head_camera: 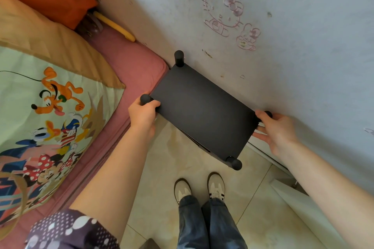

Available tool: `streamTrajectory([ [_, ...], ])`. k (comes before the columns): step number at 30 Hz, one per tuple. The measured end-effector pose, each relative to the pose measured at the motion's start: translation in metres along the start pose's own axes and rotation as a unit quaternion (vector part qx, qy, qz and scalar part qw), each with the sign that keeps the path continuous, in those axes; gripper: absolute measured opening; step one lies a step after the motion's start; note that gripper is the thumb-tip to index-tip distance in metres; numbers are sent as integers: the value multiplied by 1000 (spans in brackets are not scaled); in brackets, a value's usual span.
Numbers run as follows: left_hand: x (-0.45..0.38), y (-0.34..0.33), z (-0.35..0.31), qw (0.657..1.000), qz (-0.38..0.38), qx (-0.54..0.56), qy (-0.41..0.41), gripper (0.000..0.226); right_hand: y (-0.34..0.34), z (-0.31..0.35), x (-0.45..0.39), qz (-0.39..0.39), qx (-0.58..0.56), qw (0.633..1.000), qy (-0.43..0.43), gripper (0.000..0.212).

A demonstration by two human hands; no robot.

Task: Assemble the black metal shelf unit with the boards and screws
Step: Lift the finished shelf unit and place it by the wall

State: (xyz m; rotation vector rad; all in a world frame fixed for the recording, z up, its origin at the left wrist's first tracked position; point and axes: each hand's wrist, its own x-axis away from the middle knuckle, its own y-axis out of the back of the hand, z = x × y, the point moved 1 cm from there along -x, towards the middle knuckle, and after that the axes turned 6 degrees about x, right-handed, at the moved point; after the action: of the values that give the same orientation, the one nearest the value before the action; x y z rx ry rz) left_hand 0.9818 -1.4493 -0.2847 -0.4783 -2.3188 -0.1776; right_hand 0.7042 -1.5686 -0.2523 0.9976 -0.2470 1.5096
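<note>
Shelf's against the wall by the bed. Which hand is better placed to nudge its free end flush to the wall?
Probably right. The right hand holds the top board at the end away from the bed, beside the wall. The left hand grips the corner post at the bed end, acting as pivot.

Black metal shelf unit (202,113): assembled, upright, at centre frame, in the corner between bed and wall. Top board (194,107) is a flat matte black rectangle set diagonally in the frame. Four black round-capped posts rise at its corners: upper (179,57), left (145,99), right (268,114), lower (235,163). Lower tiers are partly visible beneath the near edge; their detail cannot be made out.
</note>
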Motion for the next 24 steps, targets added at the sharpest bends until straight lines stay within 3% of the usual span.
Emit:
streamTrajectory([
  [5,11,7,18,997,-3,66,26,42,0,-4,7,32,-82,995,-41,21],
  [12,29,7,35,988,32,108,108,50,-7,-14,14,37,-84,994,-62,21],
  [17,49,-2,54,984,84,52,147,52,-6,-20,19,93,-10,986,-137,58],
  [21,46,1,59,985,88,56,135,49,-14,-11,19,139,-17,977,-159,33],
  [24,39,3,57,985,95,75,124,50,-21,1,14,140,7,982,-129,37],
])
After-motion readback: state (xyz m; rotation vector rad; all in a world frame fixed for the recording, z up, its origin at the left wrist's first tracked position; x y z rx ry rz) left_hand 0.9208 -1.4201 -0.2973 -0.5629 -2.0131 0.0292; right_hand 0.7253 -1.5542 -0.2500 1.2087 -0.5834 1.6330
